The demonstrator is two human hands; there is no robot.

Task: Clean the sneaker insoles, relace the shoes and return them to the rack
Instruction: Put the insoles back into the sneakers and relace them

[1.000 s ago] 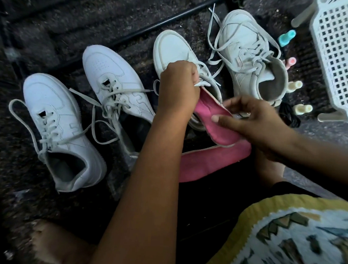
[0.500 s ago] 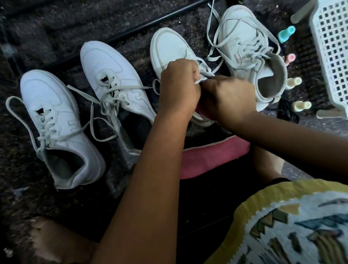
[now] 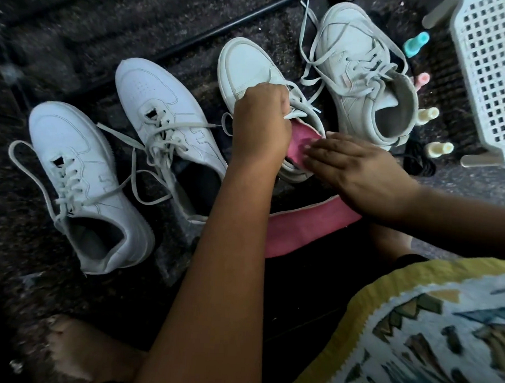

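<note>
**Seating the pink insole without bunching it**

Four white sneakers (image 3: 162, 106) run in a row across the upper half of the frame, with the white plastic rack (image 3: 488, 71) in the upper right corner. I'm on the third sneaker (image 3: 245, 66), top centre. Its pink insole (image 3: 300, 138) is partway into the opening, and the spare insole (image 3: 301, 228) lies on the floor just below. My left hand (image 3: 260, 125) is curled, pinching the laces (image 3: 299, 113) up. My right hand (image 3: 353, 172) is flat with straight fingers, pressing on the insole. My plan is to keep the mouth wide, slide the toe end forward, then smooth the heel so no edge curls
</note>
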